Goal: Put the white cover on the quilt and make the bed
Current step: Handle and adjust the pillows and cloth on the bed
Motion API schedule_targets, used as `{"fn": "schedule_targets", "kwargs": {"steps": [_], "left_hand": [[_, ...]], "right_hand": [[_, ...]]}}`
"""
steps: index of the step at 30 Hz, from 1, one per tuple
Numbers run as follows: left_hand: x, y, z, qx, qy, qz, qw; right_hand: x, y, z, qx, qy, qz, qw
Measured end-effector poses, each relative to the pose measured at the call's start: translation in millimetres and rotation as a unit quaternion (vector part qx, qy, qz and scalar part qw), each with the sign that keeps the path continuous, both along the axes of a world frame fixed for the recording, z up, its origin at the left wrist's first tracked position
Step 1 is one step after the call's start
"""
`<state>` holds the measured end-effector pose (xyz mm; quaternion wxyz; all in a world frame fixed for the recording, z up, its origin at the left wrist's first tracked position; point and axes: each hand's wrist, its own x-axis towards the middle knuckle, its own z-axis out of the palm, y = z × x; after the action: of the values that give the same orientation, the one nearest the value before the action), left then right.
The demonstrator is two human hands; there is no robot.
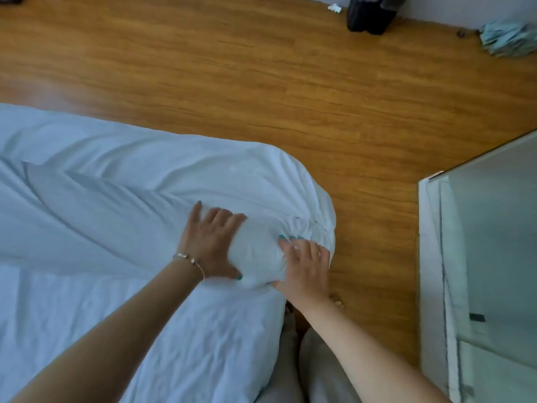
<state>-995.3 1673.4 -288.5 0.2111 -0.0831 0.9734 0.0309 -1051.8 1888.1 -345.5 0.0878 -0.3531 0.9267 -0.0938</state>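
The white quilt in its white cover point(139, 181) lies across the bed, filling the left half of the view. Its corner point(308, 205) is bunched and rounded at the bed's edge. My left hand point(212, 242), with a bracelet on the wrist, presses flat on the cover with fingers spread, thumb hooked under a puffed lump of fabric point(258, 254). My right hand point(305, 266) grips the same lump from the right side, fingers curled into the gathered cloth near the corner. The white bed sheet point(145, 330) shows wrinkled below the quilt.
Wooden floor point(290, 82) surrounds the bed corner. A black object point(372, 13) stands by the far wall, with pale crumpled cloth point(508, 39) at the top right. A white and glass panel point(479, 242) stands close on the right. My legs point(305, 367) are against the bed.
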Motion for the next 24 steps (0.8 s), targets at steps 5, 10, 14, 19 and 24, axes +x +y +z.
{"fn": "schedule_targets", "kwargs": {"steps": [5, 10, 14, 19, 24], "left_hand": [[92, 41, -43, -0.053, 0.23, 0.009, 0.972], [141, 79, -69, -0.077, 0.325, 0.07, 0.94], [137, 98, -42, -0.006, 0.237, 0.131, 0.963], [78, 80, 17, 0.065, 0.162, 0.307, 0.936], [62, 90, 14, 0.06, -0.032, 0.321, 0.945]], "right_hand": [[7, 14, 28, -0.019, -0.014, 0.091, 0.996], [7, 12, 20, 0.092, -0.181, 0.144, 0.968], [33, 23, 13, 0.11, -0.161, 0.123, 0.973], [13, 25, 49, 0.126, -0.195, 0.172, 0.957], [-19, 36, 70, 0.151, -0.285, 0.203, 0.925]]}}
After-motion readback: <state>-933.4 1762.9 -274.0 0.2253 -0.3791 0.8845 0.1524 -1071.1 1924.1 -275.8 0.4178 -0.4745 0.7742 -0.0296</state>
